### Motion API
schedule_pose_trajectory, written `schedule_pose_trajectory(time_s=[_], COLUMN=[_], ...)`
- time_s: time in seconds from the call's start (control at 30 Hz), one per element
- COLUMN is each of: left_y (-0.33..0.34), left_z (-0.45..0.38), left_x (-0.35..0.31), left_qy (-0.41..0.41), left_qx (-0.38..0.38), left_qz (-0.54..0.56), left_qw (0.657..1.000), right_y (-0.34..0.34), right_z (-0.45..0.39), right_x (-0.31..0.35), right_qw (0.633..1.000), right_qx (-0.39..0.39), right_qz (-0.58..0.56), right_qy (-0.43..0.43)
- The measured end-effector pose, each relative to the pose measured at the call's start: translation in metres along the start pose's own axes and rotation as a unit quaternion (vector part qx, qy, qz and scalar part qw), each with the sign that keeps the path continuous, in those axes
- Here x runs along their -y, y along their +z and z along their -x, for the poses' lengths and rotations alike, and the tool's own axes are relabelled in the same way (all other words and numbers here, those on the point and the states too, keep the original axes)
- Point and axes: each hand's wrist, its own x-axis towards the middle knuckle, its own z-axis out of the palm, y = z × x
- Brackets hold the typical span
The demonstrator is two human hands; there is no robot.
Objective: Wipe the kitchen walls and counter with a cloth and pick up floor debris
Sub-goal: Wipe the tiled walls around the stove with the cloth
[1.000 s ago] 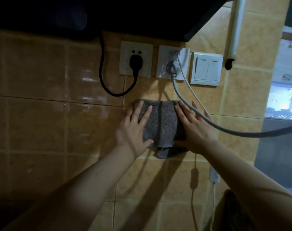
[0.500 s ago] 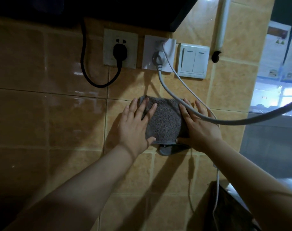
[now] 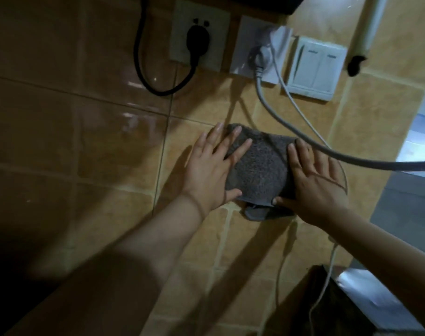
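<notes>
A folded grey cloth [image 3: 260, 170] lies flat against the tan tiled wall [image 3: 85, 141], below the sockets. My left hand [image 3: 211, 173] presses its left side with straight, spread fingers. My right hand [image 3: 315, 183] presses its right side the same way, thumb along the cloth's lower edge. A corner of the cloth hangs loose below, between the two thumbs. Neither hand curls round the cloth.
A black plug and cable [image 3: 197, 40] sit in the left socket. A grey cable [image 3: 303, 141] runs from the middle socket across and over my right hand. A white double switch [image 3: 315, 66] is at the right. A thin white cord [image 3: 325, 282] hangs at lower right.
Both hands and the cloth have slid down the wall, away from the sockets. The view has tilted and moved closer.
</notes>
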Motion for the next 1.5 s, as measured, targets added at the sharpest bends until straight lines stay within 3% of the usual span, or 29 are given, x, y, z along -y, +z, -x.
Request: schedule_pose_trajectory(time_s=[0.37, 0.77, 1.3, 1.5], left_y=[0.001, 0.007, 0.026, 0.024], left_z=[0.012, 0.014, 0.038, 0.052], left_x=[0.000, -0.029, 0.034, 0.058], left_qy=[-0.017, -0.030, -0.020, -0.041], left_qx=[0.032, 0.013, -0.005, 0.057], left_qz=[-0.004, 0.034, -0.006, -0.028], left_qw=[0.999, 0.999, 1.000, 0.997], right_y=[0.008, 0.019, 0.013, 0.012], right_z=[0.002, 0.016, 0.000, -0.006], right_x=[0.010, -0.010, 0.040, 0.069], right_qw=[1.000, 0.999, 0.997, 0.993], right_qx=[-0.001, -0.015, 0.012, -0.006], right_qz=[-0.028, -0.025, -0.071, -0.106], right_qy=[0.006, -0.015, -0.025, -0.054])
